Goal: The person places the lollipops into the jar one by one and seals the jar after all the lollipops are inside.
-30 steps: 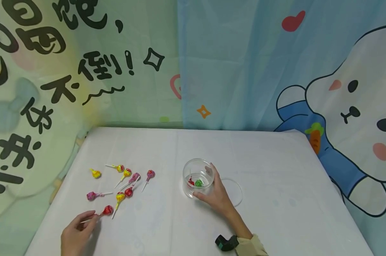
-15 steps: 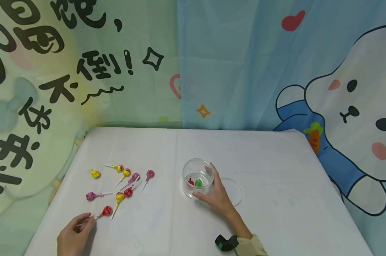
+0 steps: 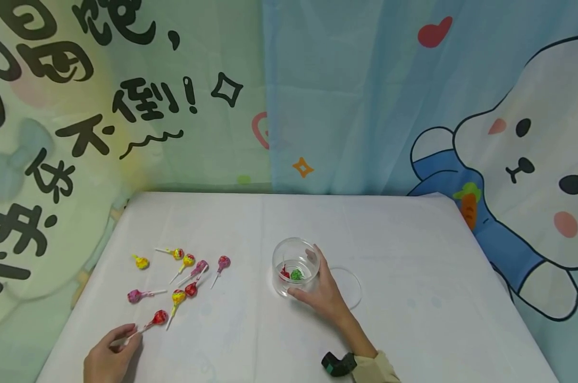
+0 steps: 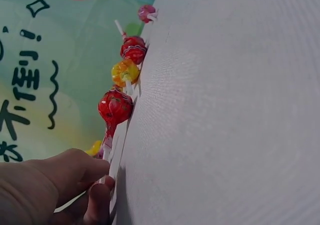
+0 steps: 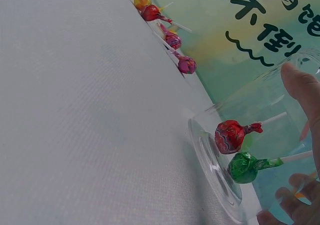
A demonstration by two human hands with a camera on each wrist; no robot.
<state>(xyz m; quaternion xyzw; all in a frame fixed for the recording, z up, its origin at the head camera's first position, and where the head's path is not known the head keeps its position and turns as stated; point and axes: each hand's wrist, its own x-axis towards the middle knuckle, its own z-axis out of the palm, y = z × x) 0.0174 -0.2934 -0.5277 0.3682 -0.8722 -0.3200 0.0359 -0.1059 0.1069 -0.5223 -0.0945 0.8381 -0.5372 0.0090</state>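
My left hand [image 3: 109, 351] pinches the white stick of a red lollipop [image 3: 160, 317] at the table's front left. In the left wrist view the thumb and fingers meet on that stick, and the red wrapped head [image 4: 115, 106] points away from the hand. My right hand [image 3: 323, 292] grips a clear jar [image 3: 289, 246] around its right side, thumb in front. Inside the jar lie a red lollipop [image 5: 230, 136] and a green lollipop [image 5: 243, 168], heads near the bottom. The jar stands upright on the table.
Several other lollipops lie loose on the left half of the white table [image 3: 389, 239], among them a yellow one [image 3: 178, 297], a purple one [image 3: 224, 261] and a pink one [image 3: 134, 296]. A clear ring-shaped lid [image 3: 358, 287] lies right of the jar.
My left hand has drawn back slightly toward the front left, its fingers sliding from near the red lollipop's head down its stick. The right hand and jar have stayed in place.
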